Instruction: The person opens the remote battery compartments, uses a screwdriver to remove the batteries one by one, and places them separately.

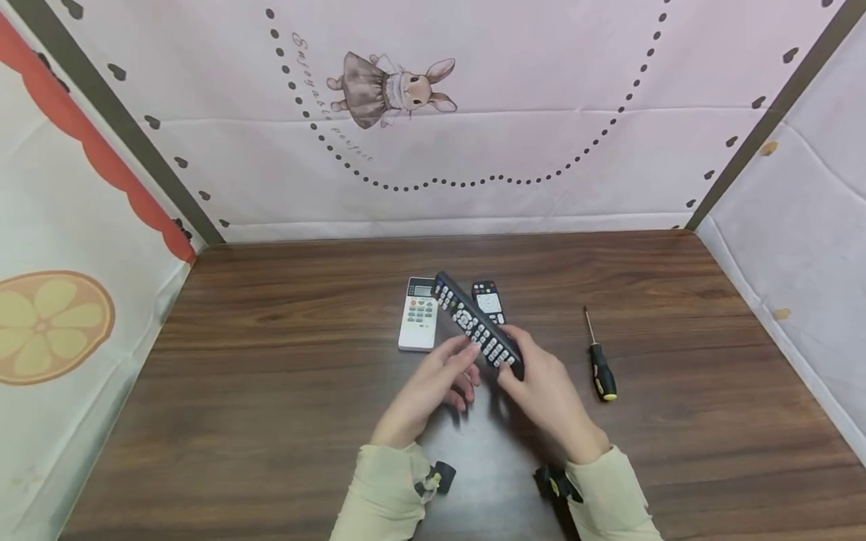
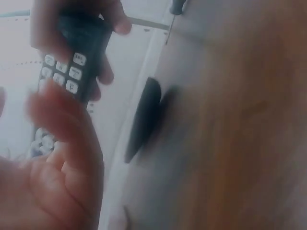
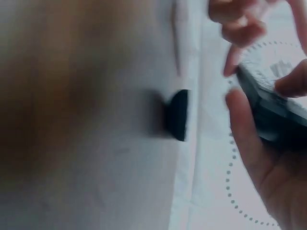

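A long black remote control [image 1: 467, 318] with pale buttons is tilted above the table in the head view. My right hand [image 1: 551, 387] grips its near end, thumb on the button side. Beside its left edge is my left hand [image 1: 428, 387], fingertips at or against the remote and the other fingers loosely bent below; firm contact is hard to tell. The left wrist view shows the blurred left fingers in front of the remote's buttons [image 2: 72, 73]. Behind the held remote lie a white remote control [image 1: 416, 334] with a small screen and a smaller black remote control [image 1: 489, 303], partly covered.
A screwdriver [image 1: 601, 372] with a black and yellow handle lies to the right of the hands. The brown wooden table [image 1: 284, 391] ends at a printed cloth wall [image 1: 528, 143] behind and at cloth walls on both sides.
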Demonstrator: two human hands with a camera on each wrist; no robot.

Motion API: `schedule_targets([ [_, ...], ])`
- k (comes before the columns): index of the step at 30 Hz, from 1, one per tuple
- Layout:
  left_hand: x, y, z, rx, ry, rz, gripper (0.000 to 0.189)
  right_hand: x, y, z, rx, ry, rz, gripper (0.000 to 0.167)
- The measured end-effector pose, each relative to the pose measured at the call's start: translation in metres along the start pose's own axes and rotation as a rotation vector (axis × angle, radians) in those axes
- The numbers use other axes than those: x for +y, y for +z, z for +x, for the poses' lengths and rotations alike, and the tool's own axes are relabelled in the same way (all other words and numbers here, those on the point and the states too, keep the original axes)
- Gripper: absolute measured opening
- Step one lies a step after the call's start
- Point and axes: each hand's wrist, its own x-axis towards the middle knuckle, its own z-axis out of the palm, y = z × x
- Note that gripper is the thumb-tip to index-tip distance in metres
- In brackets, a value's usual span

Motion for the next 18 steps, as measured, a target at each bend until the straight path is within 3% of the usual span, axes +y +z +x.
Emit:
schedule_targets([
  [4,-0.009,0.005,-0.001,0.047,0.01,-0.041,0.056,0.0,0.006,-0.008,0.026,-0.147,-0.066,0.051],
  [7,-0.013,0.007,-0.001,0.094,0.01,-0.069,0.054,0.0,0.007,-0.008,-0.016,-0.216,-0.052,0.052],
  [13,-0.017,0.007,-0.002,0.127,0.013,-0.164,0.058,-0.003,0.009,-0.004,-0.174,-0.226,0.006,0.058],
  [18,-0.015,0.006,-0.005,0.156,-0.016,-0.245,0.061,-0.007,0.004,0.002,-0.237,-0.235,0.012,0.047],
])
